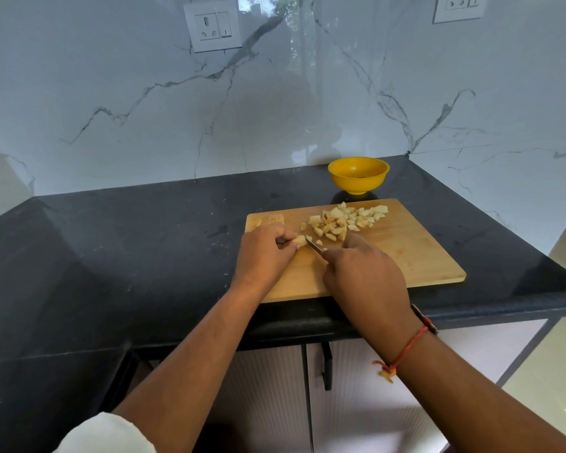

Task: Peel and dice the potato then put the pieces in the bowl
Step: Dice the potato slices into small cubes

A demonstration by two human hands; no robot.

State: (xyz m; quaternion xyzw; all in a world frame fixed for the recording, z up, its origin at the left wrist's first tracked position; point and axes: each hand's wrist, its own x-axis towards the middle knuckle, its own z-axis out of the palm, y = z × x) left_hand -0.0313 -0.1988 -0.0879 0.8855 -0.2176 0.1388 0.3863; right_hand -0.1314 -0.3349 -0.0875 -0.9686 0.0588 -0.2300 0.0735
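Note:
A wooden cutting board (415, 253) lies on the black counter. On its far half sits a pile of diced potato pieces (345, 220). My left hand (263, 253) pinches a small remaining potato piece (299, 240) against the board's left part. My right hand (365, 273) grips a knife (313, 245), and the blade tip rests at that piece. The knife's handle is hidden inside my fist. A yellow bowl (358, 174) stands just behind the board near the wall.
The black counter (128, 256) stretches to the left and wraps round a corner. A marble wall with two socket plates (213, 26) rises behind. The counter's front edge runs under my forearms, with cabinet doors (350, 403) below.

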